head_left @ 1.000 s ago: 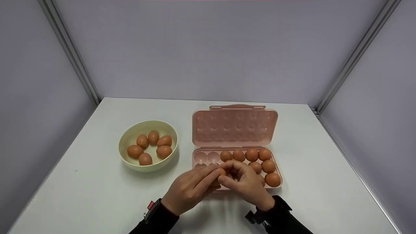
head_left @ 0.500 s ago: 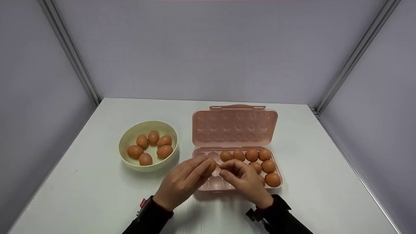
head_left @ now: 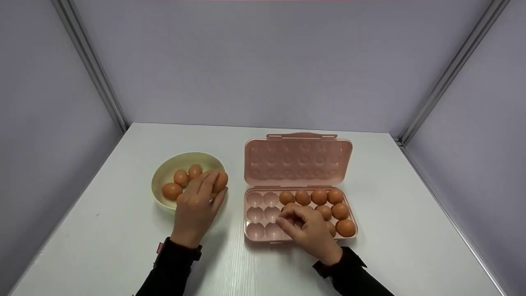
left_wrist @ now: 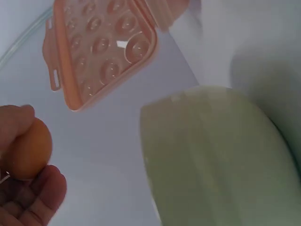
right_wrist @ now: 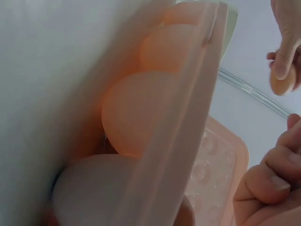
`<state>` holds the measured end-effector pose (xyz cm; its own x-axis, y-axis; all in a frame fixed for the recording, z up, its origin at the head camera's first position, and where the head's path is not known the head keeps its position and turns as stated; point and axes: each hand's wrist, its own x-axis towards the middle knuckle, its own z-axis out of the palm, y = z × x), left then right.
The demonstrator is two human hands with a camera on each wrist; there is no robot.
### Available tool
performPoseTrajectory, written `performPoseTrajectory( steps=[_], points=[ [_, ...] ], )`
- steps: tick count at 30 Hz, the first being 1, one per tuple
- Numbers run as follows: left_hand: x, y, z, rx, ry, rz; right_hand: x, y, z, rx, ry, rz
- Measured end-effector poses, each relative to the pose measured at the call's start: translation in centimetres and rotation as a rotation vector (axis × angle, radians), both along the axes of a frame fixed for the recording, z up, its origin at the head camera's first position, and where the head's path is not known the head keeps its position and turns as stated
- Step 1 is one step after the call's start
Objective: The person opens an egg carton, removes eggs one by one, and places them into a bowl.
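My left hand (head_left: 195, 207) grips a brown egg (head_left: 220, 181) over the right rim of a pale green bowl (head_left: 164, 172). In the left wrist view, thumb and fingers pinch that egg (left_wrist: 30, 150) beside the bowl's outer wall (left_wrist: 207, 160). Brown eggs (head_left: 171, 191) lie in the bowl, some covered by the hand. My right hand (head_left: 306, 230) hovers over an open pink egg carton (head_left: 298, 162), fingers loosely curled, no egg visible in them. Eggs (head_left: 340, 211) fill the carton's right side; the two left columns of cups (head_left: 255, 215) are bare. The right hand hides some middle cups.
The carton's lid stands raised at the back, its hinge along the tray's far edge. Bowl and carton sit apart on a white table (head_left: 394, 197). Grey walls (head_left: 263, 61) close off the back and both sides.
My left hand has carried the egg leftward from the carton to above the bowl. My right hand has stayed over the carton, its thumb and fingertips now closer together.
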<state>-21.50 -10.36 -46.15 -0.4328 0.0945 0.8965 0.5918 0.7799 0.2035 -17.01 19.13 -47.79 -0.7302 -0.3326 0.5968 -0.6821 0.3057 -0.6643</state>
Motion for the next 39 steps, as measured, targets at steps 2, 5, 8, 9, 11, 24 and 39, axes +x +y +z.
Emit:
performPoseTrajectory(
  steps=[2,5,8,9,11,24,39],
  points=[
    [-0.4,-0.4,-0.5,0.03,-0.096,0.047,0.0,0.0,-0.1,0.009,0.038,-0.001],
    [-0.7,-0.9,-0.9,0.049,-0.243,0.119,0.0,0.0,-0.2,0.02,0.053,-0.009],
    [-0.7,-1.5,-1.1,0.054,-0.403,0.196,-0.1,-0.1,-0.2,0.035,0.062,-0.014],
    [-0.6,-1.7,-1.1,0.055,-0.461,0.219,-0.1,-0.1,-0.2,0.041,0.062,-0.017],
    [-0.6,-2.1,-1.1,0.053,-0.564,0.259,-0.2,-0.1,-0.3,0.054,0.078,-0.023],
    [-1.3,-3.3,-1.5,-0.005,-0.764,0.266,-0.5,0.0,-0.6,0.08,0.123,-0.035],
    [-1.7,-3.3,-1.6,-0.093,-0.84,0.274,-0.5,0.1,-0.7,0.153,0.177,-0.135]
  ],
)
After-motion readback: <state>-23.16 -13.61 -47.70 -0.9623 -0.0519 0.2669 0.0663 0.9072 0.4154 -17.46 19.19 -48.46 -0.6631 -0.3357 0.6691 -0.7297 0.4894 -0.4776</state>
